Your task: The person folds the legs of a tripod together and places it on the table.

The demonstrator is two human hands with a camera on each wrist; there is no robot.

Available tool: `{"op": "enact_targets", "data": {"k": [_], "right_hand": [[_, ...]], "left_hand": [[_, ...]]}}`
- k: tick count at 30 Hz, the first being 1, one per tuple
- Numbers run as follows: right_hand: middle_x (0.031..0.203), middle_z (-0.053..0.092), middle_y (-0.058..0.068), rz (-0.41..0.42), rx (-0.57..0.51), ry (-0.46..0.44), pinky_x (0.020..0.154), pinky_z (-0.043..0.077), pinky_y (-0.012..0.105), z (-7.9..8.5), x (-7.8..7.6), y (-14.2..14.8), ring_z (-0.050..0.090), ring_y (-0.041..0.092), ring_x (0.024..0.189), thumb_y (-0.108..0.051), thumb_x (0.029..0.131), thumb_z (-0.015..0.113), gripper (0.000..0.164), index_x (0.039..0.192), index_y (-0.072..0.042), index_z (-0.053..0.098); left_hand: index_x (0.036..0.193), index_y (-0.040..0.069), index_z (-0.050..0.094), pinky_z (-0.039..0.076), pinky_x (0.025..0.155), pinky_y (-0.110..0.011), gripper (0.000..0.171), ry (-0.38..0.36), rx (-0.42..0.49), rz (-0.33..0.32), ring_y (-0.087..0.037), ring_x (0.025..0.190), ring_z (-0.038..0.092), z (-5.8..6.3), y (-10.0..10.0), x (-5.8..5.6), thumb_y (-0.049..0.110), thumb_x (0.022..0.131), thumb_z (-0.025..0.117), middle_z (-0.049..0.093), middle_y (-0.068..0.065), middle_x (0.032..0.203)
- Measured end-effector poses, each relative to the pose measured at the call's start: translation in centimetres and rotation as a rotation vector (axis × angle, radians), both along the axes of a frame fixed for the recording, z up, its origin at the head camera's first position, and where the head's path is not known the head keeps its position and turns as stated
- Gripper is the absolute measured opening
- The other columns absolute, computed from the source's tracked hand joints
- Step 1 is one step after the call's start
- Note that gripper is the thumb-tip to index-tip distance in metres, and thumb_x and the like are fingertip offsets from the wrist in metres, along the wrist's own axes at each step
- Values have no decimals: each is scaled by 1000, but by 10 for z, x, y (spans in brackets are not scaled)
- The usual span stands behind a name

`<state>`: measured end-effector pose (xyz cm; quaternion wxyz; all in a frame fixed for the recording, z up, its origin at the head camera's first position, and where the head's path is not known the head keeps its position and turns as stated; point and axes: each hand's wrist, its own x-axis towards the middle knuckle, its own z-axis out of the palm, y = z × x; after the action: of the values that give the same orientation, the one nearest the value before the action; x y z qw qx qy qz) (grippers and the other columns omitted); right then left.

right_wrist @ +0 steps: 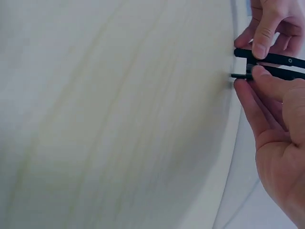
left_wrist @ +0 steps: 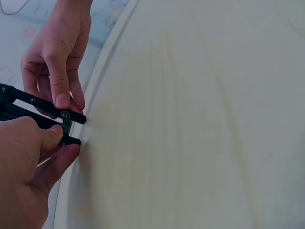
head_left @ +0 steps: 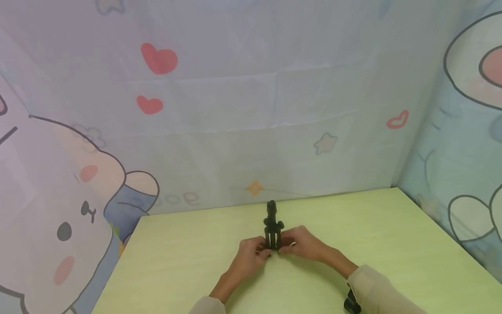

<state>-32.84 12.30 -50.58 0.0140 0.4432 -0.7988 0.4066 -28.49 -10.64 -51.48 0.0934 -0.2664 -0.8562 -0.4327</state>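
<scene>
Pinching the black tripod (head_left: 272, 225) by its thin legs (left_wrist: 32, 100), using fingers and thumbs of left hand (head_left: 249, 255) and right hand (head_left: 305, 245), toward the far edge of the table (head_left: 176, 261), maybe to hold it up straight and stop it tipping.

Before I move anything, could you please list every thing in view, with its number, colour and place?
Table: one, pale yellow-green, lower part of head view
Tripod-like stand: one, black, held towards the far edge
Unclear object: one, black, partly hidden, bottom right of centre
Cloth backdrop: panel count unclear, pale, behind and at both sides
Printed hearts: three in head view, pink-red, on the cloth behind
Sleeves: two, beige, bottom
Left hand: one, bare, fingers at the stand's left
Right hand: one, bare, fingers at its right
</scene>
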Motion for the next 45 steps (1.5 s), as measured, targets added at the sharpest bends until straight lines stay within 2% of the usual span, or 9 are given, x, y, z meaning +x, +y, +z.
{"op": "enact_targets", "data": {"k": [7,11,16,21,27,30,36,40,45], "right_hand": [[92,78,1,-34,-74,-72,77,62,26,0,11,-2,75,11,85,-2,90,80,7,96,-3,76],[91,78,5,-78,-88,-73,76,62,24,-2,18,-7,75,12,83,-2,89,81,9,96,-1,76],[90,78,5,-108,-95,-67,76,61,23,-3,26,-15,75,11,83,-4,89,81,7,95,-3,78],[97,78,8,-102,-80,-65,79,61,22,-4,29,-21,76,14,90,-2,92,78,8,100,-1,78],[97,79,6,-103,-71,-65,77,62,23,0,30,-17,75,13,90,-7,94,77,7,100,-5,77],[92,78,4,-124,-78,-36,74,62,24,3,30,-13,75,12,86,-6,94,77,4,94,-8,74],[86,75,3,-188,-84,-17,71,62,24,7,27,-1,74,14,81,3,91,77,17,85,-8,66],[89,74,3,-175,-76,-39,72,62,23,5,24,3,75,20,85,6,91,76,14,89,-5,68],[96,77,9,-140,-60,-45,76,61,22,0,23,5,76,24,89,9,91,74,13,98,-2,72]], "left_hand": [[87,2,59,61,69,-21,21,-31,114,64,-17,80,70,-3,-1,3,-8,88,77,63,-4,83],[85,4,60,60,72,-20,19,-70,137,75,-19,83,71,-2,0,5,-6,90,75,66,-3,84],[97,3,69,61,85,-30,9,-82,144,61,-28,99,72,-2,-2,9,-4,92,72,71,-8,99],[109,2,74,58,96,-41,28,-48,119,47,-30,106,70,-3,-5,13,-12,86,65,68,-9,110],[112,-2,71,61,88,-30,21,-38,144,21,-31,101,71,-6,0,14,-2,91,76,67,-13,110],[110,1,72,61,84,-25,17,-34,142,50,-25,97,72,-7,2,14,4,94,77,71,-10,106],[102,4,72,61,76,-21,10,-56,148,96,-20,93,74,-7,6,12,-2,94,72,75,-6,99],[102,4,71,60,76,-21,11,-68,150,101,-21,93,73,-8,9,10,-4,94,71,74,-6,99],[102,1,70,60,77,-21,12,-36,144,101,-25,93,74,-10,16,10,-7,93,72,74,-11,100]]}}
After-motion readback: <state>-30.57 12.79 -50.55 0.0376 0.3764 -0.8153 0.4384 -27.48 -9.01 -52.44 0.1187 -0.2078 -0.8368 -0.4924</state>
